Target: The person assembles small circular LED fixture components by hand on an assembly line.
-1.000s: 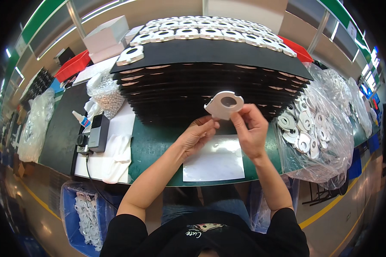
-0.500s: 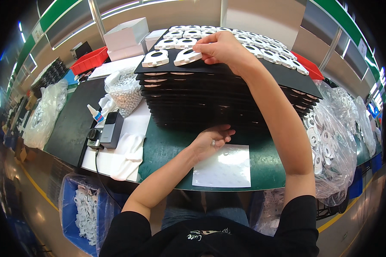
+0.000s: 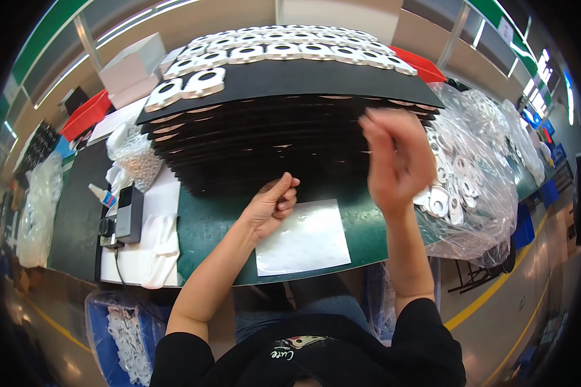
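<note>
My left hand (image 3: 274,203) is above the green bench, in front of the stack of black trays (image 3: 277,138). Its fingers are curled in with the thumb on top, and whatever they may hold is hidden. To the right, my right hand (image 3: 400,155) is raised before the stack's right part, near the bag of white parts; motion smears its fingers. On the top tray stand rows of white ring-shaped pieces (image 3: 284,50) with dark round openings. At the front left corner, two such pieces (image 3: 204,82) sit side by side.
A clear sheet (image 3: 303,242) lies below my left hand. A plastic bag of white parts (image 3: 458,187) is at right. At left are a bag of small beads (image 3: 137,158), a glue bottle (image 3: 102,195), a grey device (image 3: 130,216) and a white cloth (image 3: 160,248).
My right hand has let go of a white ring piece on the top tray and moved back, down and right. My left hand's fingers have curled in. The view has shifted.
</note>
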Demonstrator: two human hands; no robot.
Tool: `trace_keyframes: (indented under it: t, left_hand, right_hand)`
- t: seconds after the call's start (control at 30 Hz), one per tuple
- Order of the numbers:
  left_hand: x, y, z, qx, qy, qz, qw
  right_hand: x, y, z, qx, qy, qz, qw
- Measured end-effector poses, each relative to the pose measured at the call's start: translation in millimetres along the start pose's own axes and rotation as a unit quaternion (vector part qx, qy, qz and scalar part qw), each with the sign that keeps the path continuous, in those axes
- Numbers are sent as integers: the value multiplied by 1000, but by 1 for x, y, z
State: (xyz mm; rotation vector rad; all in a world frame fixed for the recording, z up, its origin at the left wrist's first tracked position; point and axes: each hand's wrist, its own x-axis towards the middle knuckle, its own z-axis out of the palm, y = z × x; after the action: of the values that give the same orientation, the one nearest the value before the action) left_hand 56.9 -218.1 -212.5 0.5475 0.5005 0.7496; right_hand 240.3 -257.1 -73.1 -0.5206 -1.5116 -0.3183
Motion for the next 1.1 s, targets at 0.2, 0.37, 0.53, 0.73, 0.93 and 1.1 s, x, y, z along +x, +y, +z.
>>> trace_keyframes:
  t: [0.2, 0.37, 0.53, 0.73, 0.93, 1.1]
  left_hand:
    - [0, 0, 8, -18, -8, 14, 1000]
    - [0, 1, 14, -11, 5, 18, 1000]
    - [1, -1, 9, 23, 29, 39, 999]
    - [0, 1, 10, 24, 20, 35, 999]
    - [-1, 0, 9, 17, 12, 27, 999]
    - [4, 0, 1, -16, -3, 28, 999]
  right_hand:
    - [-79, 41, -120, -261, -83, 348, 897]
    - [-112, 99, -183, -399, -364, 241, 806]
    - [-101, 105, -188, -383, -522, 292, 703]
    - [-77, 61, -173, -456, -417, 247, 746]
    - [-80, 9, -109, -106, -259, 457, 844]
    - [-133, -6, -45, 184, -178, 582, 772]
